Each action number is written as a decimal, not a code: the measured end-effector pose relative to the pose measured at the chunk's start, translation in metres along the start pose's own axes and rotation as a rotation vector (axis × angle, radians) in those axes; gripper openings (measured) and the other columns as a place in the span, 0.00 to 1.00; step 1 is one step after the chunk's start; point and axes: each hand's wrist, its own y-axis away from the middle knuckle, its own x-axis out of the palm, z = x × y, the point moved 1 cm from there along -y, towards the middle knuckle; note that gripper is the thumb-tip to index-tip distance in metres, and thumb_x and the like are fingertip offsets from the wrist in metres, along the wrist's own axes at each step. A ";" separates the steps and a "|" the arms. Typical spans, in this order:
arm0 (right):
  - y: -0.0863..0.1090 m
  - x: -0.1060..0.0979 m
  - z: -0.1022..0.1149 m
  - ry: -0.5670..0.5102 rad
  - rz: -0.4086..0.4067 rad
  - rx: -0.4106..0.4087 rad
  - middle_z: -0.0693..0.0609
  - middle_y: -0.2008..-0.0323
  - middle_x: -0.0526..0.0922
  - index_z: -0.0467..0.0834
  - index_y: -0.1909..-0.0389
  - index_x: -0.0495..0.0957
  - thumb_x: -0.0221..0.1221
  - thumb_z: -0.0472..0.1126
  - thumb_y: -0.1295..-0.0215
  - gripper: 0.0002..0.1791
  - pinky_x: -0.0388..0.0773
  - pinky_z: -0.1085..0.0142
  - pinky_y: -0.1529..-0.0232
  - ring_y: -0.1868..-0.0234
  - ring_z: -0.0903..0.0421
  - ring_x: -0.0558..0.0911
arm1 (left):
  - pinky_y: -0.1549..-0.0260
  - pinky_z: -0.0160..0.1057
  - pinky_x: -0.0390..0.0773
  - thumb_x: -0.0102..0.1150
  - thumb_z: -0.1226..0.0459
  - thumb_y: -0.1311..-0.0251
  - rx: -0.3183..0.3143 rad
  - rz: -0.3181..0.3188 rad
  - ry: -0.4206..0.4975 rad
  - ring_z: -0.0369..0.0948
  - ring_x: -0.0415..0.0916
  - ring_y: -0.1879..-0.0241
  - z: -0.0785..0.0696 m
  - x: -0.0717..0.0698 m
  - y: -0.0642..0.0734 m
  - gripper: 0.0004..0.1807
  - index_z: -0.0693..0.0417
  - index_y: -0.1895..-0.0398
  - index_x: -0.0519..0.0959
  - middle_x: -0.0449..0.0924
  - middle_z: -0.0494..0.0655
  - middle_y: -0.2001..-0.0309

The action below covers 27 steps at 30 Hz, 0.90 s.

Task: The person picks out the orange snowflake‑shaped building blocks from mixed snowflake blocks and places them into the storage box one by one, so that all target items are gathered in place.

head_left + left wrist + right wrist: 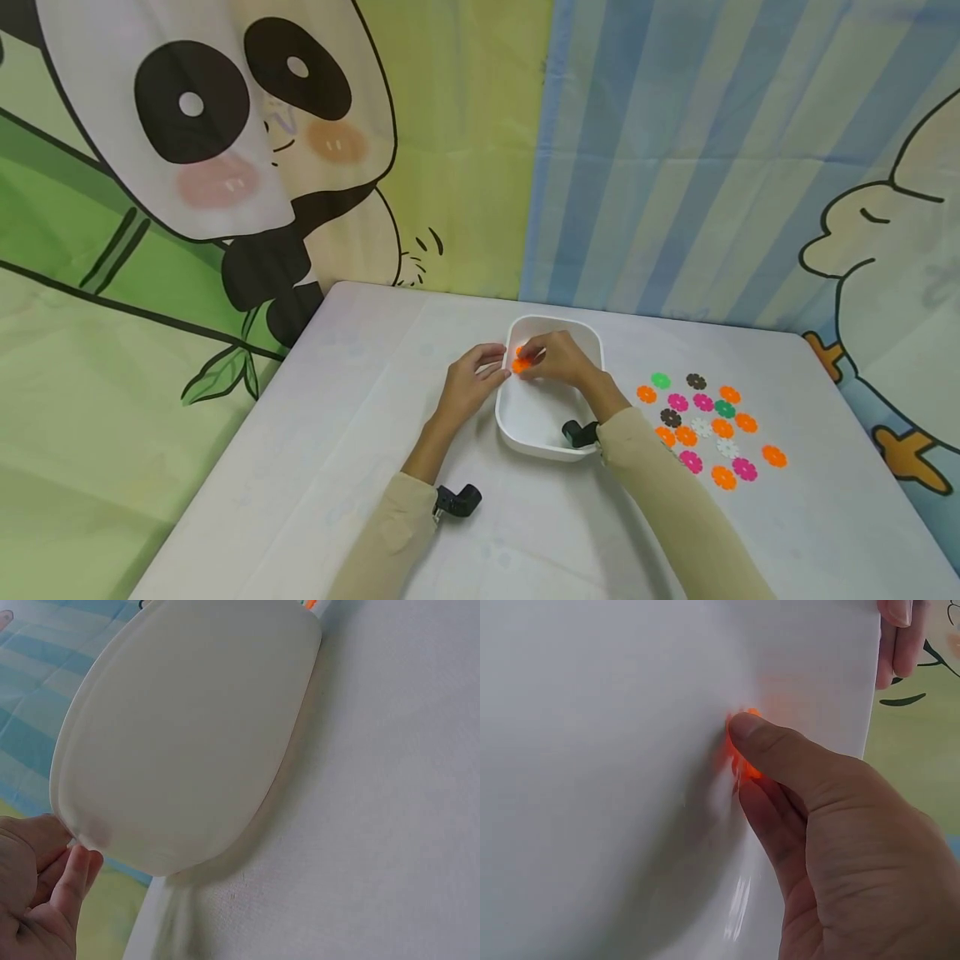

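Observation:
My right hand (561, 360) reaches into a white rectangular basin (536, 421). Between thumb and fingertips it pinches an orange flower-shaped disc (754, 769), close against the inner wall near the far left corner. Part of the disc is hidden behind the thumb. My left hand (472, 379) is at the outside of the basin's left side, its fingertips right at the rim. The left wrist view shows those fingers (71, 881) beside the basin's outer wall (187, 735), relaxed and a little bent.
Several loose flower-shaped discs, orange, pink (745, 469), green (724, 409), white (727, 448) and dark brown (696, 381), lie spread right of the basin. The white table (360, 400) ends at printed cloth walls. A black camera (459, 501) sits on each wrist.

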 end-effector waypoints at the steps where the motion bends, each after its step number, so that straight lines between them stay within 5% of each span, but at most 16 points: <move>1: 0.000 0.000 0.000 -0.005 0.002 -0.001 0.49 0.68 0.87 0.38 0.63 0.87 0.77 0.36 0.56 0.16 0.85 0.66 0.64 0.67 0.56 0.83 | 0.48 0.35 0.79 0.67 0.75 0.45 -0.002 -0.001 -0.006 0.47 0.78 0.47 0.000 0.000 0.000 0.21 0.63 0.47 0.77 0.79 0.54 0.47; 27: -0.001 0.003 -0.007 -0.017 0.008 0.027 0.51 0.67 0.87 0.39 0.63 0.86 0.77 0.36 0.55 0.15 0.85 0.67 0.60 0.65 0.59 0.85 | 0.47 0.38 0.79 0.67 0.74 0.45 -0.002 0.009 -0.006 0.49 0.78 0.45 -0.001 0.000 0.001 0.21 0.62 0.46 0.77 0.79 0.54 0.47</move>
